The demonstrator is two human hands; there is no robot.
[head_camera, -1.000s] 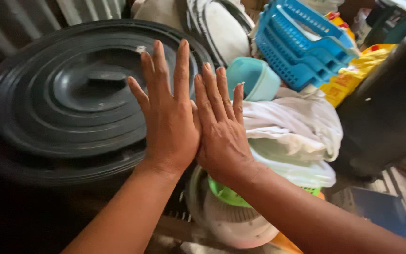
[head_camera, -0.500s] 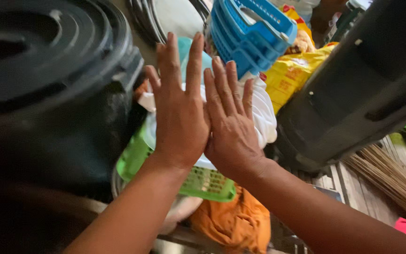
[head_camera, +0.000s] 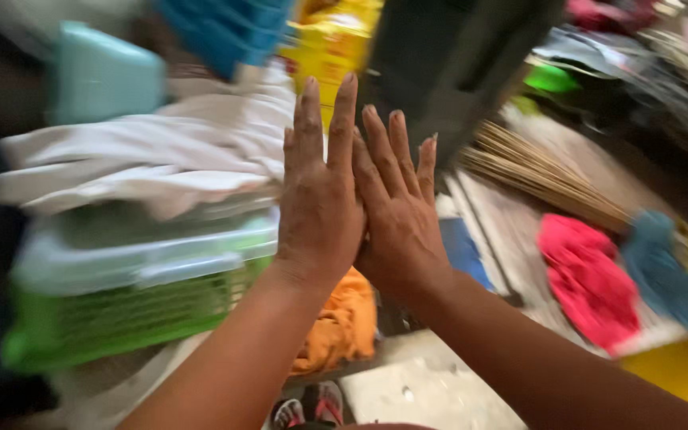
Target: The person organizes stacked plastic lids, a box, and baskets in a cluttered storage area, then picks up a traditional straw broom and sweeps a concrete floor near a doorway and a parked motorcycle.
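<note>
While edges touch, left hand (head_camera: 318, 203) and right hand (head_camera: 399, 215) lie flat.

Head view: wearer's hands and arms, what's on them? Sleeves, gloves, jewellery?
Both bare. Left hand and right hand have no gloves, and no rings or bands show. Forearms are uncovered to the frame edge, no sleeves in view. Nails are short and unpainted. The picture is motion-blurred, so fine marks cannot be told.

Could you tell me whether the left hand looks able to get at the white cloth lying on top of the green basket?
Probably yes. The left hand is open, holds nothing and is raised right beside the white cloth, which lies uncovered on top of the green basket. The right hand sits on its far side, out of the way.
</note>
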